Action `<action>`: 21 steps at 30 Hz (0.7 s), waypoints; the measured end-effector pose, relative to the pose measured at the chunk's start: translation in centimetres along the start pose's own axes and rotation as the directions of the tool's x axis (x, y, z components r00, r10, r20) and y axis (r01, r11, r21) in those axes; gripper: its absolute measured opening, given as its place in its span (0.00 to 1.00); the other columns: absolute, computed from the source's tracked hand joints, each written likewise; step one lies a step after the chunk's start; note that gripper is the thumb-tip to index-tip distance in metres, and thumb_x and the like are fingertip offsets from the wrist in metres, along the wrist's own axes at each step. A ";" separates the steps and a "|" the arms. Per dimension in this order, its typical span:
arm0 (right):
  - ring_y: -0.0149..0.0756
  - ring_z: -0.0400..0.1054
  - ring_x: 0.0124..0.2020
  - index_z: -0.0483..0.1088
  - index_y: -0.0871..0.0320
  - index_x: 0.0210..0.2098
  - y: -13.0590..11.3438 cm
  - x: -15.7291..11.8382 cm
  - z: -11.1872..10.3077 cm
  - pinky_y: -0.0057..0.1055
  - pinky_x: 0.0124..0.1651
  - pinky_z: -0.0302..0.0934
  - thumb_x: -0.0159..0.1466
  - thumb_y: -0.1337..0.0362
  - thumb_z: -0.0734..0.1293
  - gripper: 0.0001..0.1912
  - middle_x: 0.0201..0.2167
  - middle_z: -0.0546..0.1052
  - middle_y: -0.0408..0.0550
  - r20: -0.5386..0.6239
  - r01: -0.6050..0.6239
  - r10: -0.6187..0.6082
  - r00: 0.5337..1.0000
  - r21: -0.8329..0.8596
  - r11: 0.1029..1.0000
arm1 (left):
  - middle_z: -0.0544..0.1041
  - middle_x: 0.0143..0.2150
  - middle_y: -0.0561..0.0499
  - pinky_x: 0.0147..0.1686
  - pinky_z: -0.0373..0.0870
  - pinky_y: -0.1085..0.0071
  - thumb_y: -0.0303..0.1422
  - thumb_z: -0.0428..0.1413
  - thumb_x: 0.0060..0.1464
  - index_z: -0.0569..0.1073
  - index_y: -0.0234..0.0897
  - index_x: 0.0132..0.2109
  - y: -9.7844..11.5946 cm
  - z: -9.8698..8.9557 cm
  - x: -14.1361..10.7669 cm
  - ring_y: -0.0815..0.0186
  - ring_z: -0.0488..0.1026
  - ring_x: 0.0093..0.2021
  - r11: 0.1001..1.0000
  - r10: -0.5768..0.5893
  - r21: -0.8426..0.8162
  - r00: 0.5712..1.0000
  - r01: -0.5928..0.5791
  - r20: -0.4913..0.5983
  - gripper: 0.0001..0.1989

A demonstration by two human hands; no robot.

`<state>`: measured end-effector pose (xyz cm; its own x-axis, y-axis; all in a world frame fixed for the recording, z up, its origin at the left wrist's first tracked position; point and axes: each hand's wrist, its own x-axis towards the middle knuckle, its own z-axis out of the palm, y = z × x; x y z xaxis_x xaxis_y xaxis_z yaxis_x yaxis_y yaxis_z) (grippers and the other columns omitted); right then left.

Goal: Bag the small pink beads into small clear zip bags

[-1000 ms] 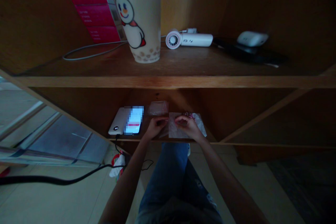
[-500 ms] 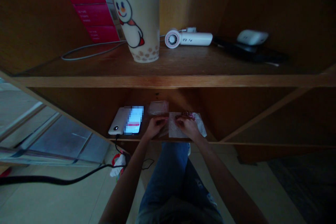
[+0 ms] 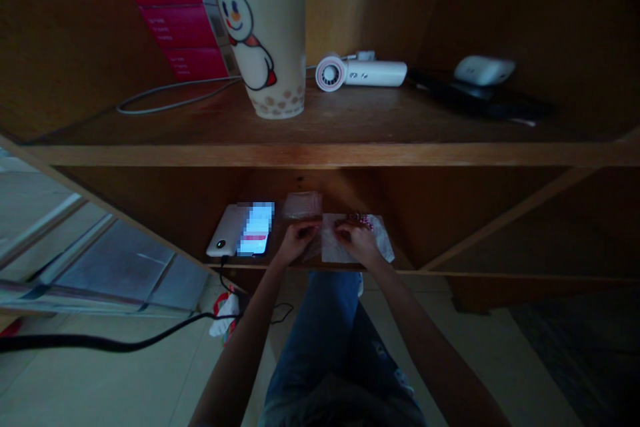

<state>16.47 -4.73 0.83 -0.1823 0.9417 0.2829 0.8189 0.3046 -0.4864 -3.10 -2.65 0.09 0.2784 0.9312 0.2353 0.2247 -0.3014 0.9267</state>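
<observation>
On the lower shelf, a white sheet (image 3: 332, 248) lies flat, with small dark red and pink items (image 3: 364, 219) at its upper part. My right hand (image 3: 356, 239) rests over the sheet, its fingers closed on something too small to make out. Left of the sheet, my left hand (image 3: 299, 240) has its fingers pinched beside a clear plastic bag (image 3: 313, 249); the bag seems to be in its grip. Behind my left hand sits a stack of clear bags (image 3: 302, 204).
A lit phone (image 3: 256, 229) and a white power bank (image 3: 225, 232) lie at the left of the lower shelf. The upper shelf holds a large drink cup (image 3: 273, 33), pink boxes (image 3: 175, 27), a white handheld fan (image 3: 370, 73) and a white device (image 3: 484, 71).
</observation>
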 end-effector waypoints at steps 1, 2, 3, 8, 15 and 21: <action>0.36 0.71 0.33 0.74 0.52 0.32 0.0 0.0 -0.1 0.30 0.38 0.59 0.59 0.64 0.62 0.08 0.32 0.77 0.45 0.010 -0.011 0.010 1.000 0.049 0.999 | 0.78 0.42 0.45 0.45 0.67 0.67 0.31 0.54 0.51 0.76 0.33 0.42 0.0 0.0 0.0 0.64 0.74 0.40 1.000 -0.003 0.001 1.000 0.003 0.000 0.12; 0.35 0.71 0.33 0.74 0.53 0.32 0.0 0.0 -0.2 0.30 0.38 0.59 0.59 0.65 0.62 0.08 0.32 0.77 0.45 0.020 -0.025 0.023 1.000 0.107 0.994 | 0.77 0.42 0.45 0.45 0.67 0.67 0.31 0.54 0.51 0.76 0.33 0.42 -0.1 0.0 0.0 0.64 0.74 0.40 1.000 -0.005 0.001 1.000 0.005 0.000 0.12; 0.35 0.71 0.33 0.74 0.54 0.33 0.0 0.0 -0.4 0.29 0.38 0.60 0.59 0.65 0.62 0.08 0.32 0.77 0.45 0.029 -0.040 0.036 0.999 0.170 0.985 | 0.77 0.42 0.45 0.45 0.67 0.67 0.31 0.54 0.51 0.76 0.32 0.42 -0.1 0.0 0.0 0.63 0.74 0.40 1.000 -0.008 -0.001 1.000 0.008 0.000 0.12; 0.34 0.70 0.33 0.73 0.57 0.33 0.3 -0.1 -0.5 0.30 0.39 0.62 0.58 0.65 0.62 0.08 0.33 0.77 0.46 0.016 -0.064 0.064 0.998 0.435 0.898 | 0.78 0.41 0.44 0.45 0.67 0.66 0.31 0.54 0.51 0.77 0.32 0.41 -0.3 0.0 0.0 0.63 0.74 0.40 1.000 -0.014 -0.002 1.000 0.014 0.012 0.12; 0.34 0.69 0.32 0.73 0.58 0.32 0.1 -0.2 0.1 0.30 0.36 0.62 0.57 0.64 0.63 0.08 0.31 0.77 0.47 0.044 -0.080 0.067 0.997 0.538 0.839 | 0.78 0.40 0.45 0.44 0.68 0.67 0.30 0.54 0.51 0.77 0.32 0.41 -0.3 0.1 0.1 0.63 0.74 0.39 1.000 0.011 0.015 1.000 -0.011 0.024 0.11; 0.34 0.69 0.32 0.73 0.58 0.31 0.0 -0.2 0.5 0.30 0.37 0.62 0.57 0.63 0.63 0.08 0.31 0.76 0.46 0.074 -0.092 0.059 0.995 0.583 0.807 | 0.78 0.40 0.45 0.45 0.67 0.67 0.31 0.55 0.50 0.77 0.32 0.40 -0.1 0.1 0.0 0.63 0.74 0.39 0.999 0.008 -0.034 1.000 -0.007 0.011 0.11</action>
<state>16.25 -4.85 0.33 -0.1732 0.9661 0.1912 0.3603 0.2428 -0.9007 -3.00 -2.60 -0.08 0.2908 0.9265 0.2390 0.1904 -0.3009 0.9345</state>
